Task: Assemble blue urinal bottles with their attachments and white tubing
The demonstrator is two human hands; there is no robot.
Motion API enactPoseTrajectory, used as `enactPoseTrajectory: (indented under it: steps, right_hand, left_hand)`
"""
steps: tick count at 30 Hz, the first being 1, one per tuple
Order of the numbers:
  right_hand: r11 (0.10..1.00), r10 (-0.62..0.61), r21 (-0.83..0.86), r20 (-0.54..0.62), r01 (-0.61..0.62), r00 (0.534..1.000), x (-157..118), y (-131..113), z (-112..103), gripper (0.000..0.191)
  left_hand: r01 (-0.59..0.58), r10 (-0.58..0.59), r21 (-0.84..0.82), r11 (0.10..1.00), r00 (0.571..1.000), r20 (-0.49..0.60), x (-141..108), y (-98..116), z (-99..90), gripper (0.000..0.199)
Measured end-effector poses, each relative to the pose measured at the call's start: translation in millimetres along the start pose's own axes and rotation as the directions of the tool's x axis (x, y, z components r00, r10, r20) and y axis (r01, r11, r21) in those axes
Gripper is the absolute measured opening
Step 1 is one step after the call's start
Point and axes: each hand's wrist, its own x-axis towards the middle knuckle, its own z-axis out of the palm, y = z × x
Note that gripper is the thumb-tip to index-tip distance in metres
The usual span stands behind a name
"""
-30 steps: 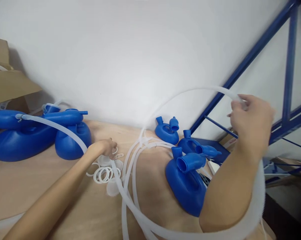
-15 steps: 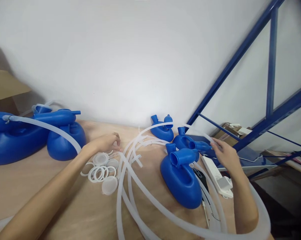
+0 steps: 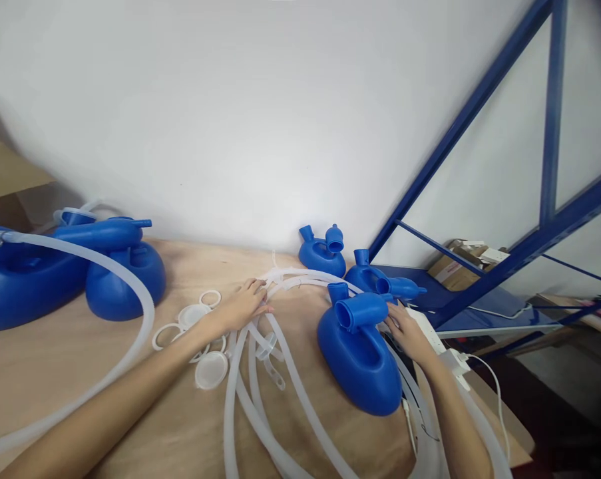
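Note:
Several loops of translucent white tubing (image 3: 300,392) lie across the table's middle. My left hand (image 3: 245,304) rests at the loops' left side, fingers bent over the tubing; whether it grips a tube is unclear. Just left of it lie white rings (image 3: 210,298) and round clear caps (image 3: 211,370), partly behind my forearm. My right hand (image 3: 404,327) reaches behind the nearest blue bottle (image 3: 360,366), its fingertips by the spout (image 3: 363,311); what they hold is hidden. Beneath my left hand sits a clear fitting with a strap (image 3: 267,346).
Two more blue bottles (image 3: 322,258) stand near the wall. Large blue bottles (image 3: 125,283) with a curved tube (image 3: 143,299) are at the left. A white power strip (image 3: 424,329), blue metal rack (image 3: 460,126) and cardboard box (image 3: 452,266) are at the right.
My right hand has come left and down, and the raised tube loop has dropped. My left hand has moved right from beside the rings onto the tubing. The clear strapped fitting now shows.

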Motion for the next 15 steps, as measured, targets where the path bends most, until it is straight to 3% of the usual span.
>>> enactPoseTrajectory:
  steps: [4, 8, 11, 15]
  right_hand:
    - [0.999, 0.045, 0.032, -0.137, -0.041, 0.989, -8.8, -5.0, 11.0, 0.039]
    - [0.983, 0.134, 0.139, -0.101, -0.119, 0.986, -31.9, -17.1, 0.3, 0.045]
    - [0.971, 0.148, 0.195, -0.016, -0.142, 0.989, -66.5, -26.3, -9.3, 0.049]
    - [0.967, 0.193, 0.17, 0.01, -0.192, 0.981, -129.3, -34.9, -16.3, 0.053]
  left_hand:
    - [0.001, -0.003, 0.047, 0.999, 0.999, 0.044, -4.3, 9.0, 8.5, 0.048]
    - [0.032, -0.039, 0.079, 0.996, 0.996, 0.084, -6.6, 11.0, 11.7, 0.046]
    - [0.06, -0.069, 0.093, 0.994, 0.993, 0.097, -6.6, 10.4, 11.0, 0.042]
    - [0.082, -0.093, 0.104, 0.991, 0.989, 0.111, -6.5, 12.0, 7.0, 0.041]
